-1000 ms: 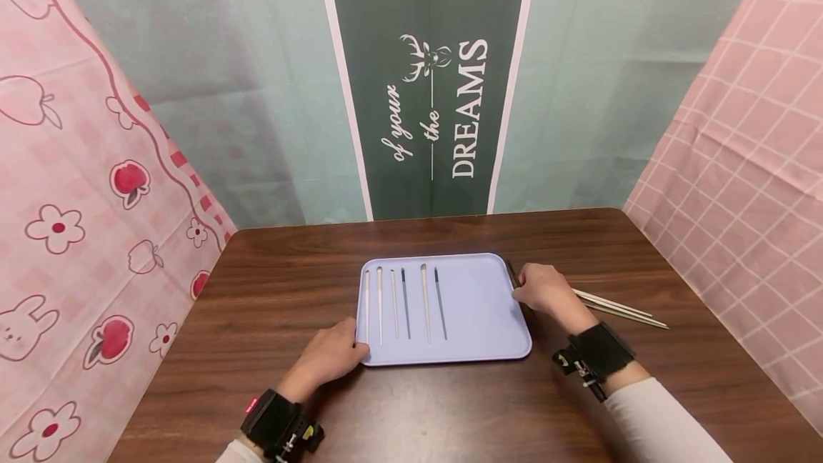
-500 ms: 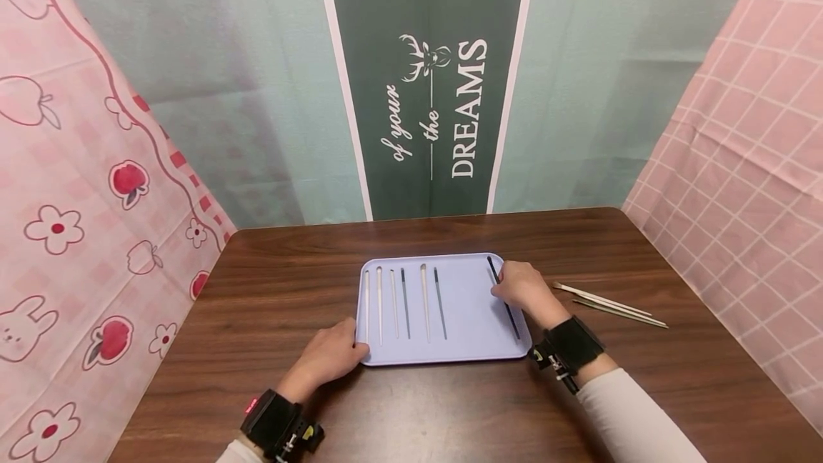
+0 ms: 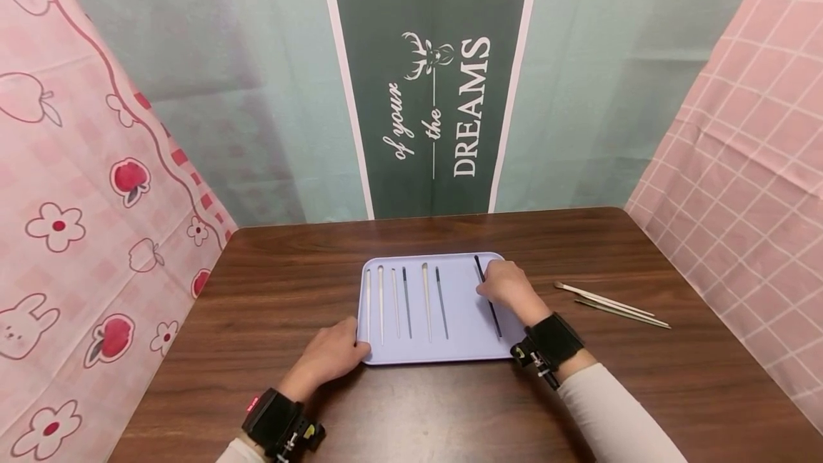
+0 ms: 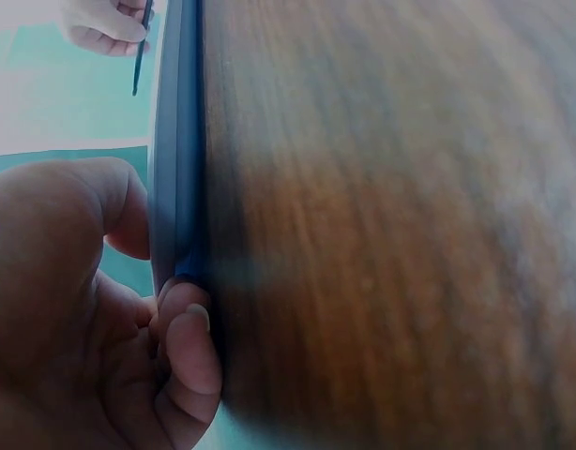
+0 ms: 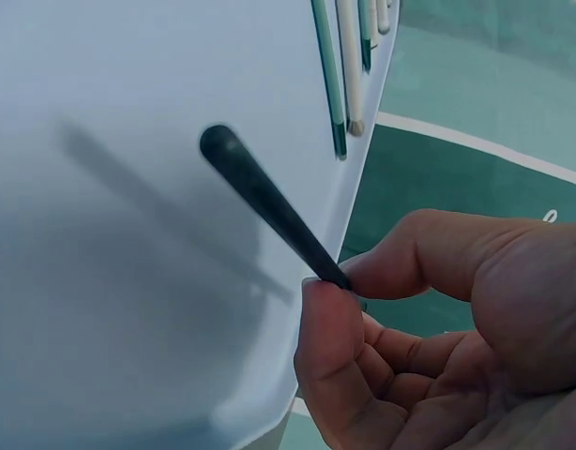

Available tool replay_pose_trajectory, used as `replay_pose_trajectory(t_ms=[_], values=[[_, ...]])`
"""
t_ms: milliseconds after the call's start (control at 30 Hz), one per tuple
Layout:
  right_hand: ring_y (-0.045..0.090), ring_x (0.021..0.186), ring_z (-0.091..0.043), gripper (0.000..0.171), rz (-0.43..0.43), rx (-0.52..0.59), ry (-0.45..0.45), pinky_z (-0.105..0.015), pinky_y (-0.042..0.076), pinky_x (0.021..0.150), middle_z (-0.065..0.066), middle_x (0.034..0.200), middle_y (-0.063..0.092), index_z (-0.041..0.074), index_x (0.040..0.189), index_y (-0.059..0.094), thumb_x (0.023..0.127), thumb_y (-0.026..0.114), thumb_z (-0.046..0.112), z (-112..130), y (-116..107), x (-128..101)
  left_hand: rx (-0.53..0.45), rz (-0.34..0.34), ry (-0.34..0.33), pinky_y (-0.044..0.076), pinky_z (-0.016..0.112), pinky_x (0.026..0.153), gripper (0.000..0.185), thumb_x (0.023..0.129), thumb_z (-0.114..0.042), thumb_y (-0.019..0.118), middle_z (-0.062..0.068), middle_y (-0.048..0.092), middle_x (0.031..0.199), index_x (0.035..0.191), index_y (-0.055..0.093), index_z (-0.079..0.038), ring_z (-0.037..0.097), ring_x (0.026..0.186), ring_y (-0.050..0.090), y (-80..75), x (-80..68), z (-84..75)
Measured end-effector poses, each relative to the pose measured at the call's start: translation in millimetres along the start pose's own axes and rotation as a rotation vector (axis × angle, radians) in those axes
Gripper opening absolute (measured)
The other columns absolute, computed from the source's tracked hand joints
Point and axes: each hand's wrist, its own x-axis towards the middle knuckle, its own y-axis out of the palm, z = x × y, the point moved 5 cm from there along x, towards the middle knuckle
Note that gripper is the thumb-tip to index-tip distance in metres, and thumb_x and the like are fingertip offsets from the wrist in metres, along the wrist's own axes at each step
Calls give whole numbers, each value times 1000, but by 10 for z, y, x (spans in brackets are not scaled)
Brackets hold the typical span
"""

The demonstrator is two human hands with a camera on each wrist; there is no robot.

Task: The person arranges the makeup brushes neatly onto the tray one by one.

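Note:
My left hand [image 3: 331,354] grips the near left corner of a pale lavender tray [image 3: 466,313]. In the left wrist view, its thumb and curled fingers pinch the tray's rim [image 4: 175,141]. Over the tray's right part, my right hand [image 3: 511,284] pinches a slim black makeup brush [image 3: 494,319] between thumb and forefinger. The right wrist view shows this brush [image 5: 260,192] tilted, with its shadow apart from it on the tray. To its left, several thin brushes lie in a row, among them a cream brush [image 3: 381,306] and a blue-green brush [image 3: 441,306].
Right of the tray, a few more brushes, including a cream brush [image 3: 604,299] and a greenish brush [image 3: 620,311], lie close together on the brown wooden table [image 3: 276,270]. Curtains [image 3: 257,91] stand behind and at both sides.
My right hand has carried the black brush leftward from beyond the tray's right edge to over the tray. The left hand stays at the tray's corner.

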Motion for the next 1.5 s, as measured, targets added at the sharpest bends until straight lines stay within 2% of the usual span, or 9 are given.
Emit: replay_pose_trajectory(t_ms=[367,567,833,1067,1267,1500], values=[[47,59,-20,24,-16,-17,-18,-30,37,56,-3,63,46,9,63,51,82,65,10,151,119,76,-3,-1,10,43,37,63,22,85,-26,67,1,51,77,93,56,-9,20,68,49,-3,4,4],[53,63,-22,15,-7,-16,21,-30,40,56,-7,69,53,5,72,57,83,66,11,200,179,96,-9,10,-4,43,36,62,24,85,-27,66,1,51,78,96,57,-8,20,68,49,-6,4,-2],[56,69,-24,12,8,7,56,-32,44,59,-10,75,58,1,79,60,84,67,10,286,235,122,-11,15,-15,41,35,60,24,86,-27,66,2,51,78,97,57,-7,20,67,48,-4,14,1],[56,71,-24,11,-24,-32,16,-37,49,66,-13,79,62,0,82,62,83,68,9,346,293,151,-12,21,-24,41,35,61,25,87,-27,66,2,51,79,99,58,-7,19,68,48,6,11,10],[56,68,-24,9,-2,-17,27,-33,47,60,-11,77,59,-1,84,62,84,67,7,378,340,154,-16,37,-36,40,35,61,25,87,-27,66,2,51,79,98,58,-7,20,68,49,6,1,11],[57,67,-25,8,9,-1,35,-31,45,57,-11,75,59,1,82,61,85,66,6,394,351,168,-5,25,-24,40,36,61,23,86,-27,66,2,51,78,96,57,-7,20,67,48,1,9,11]])
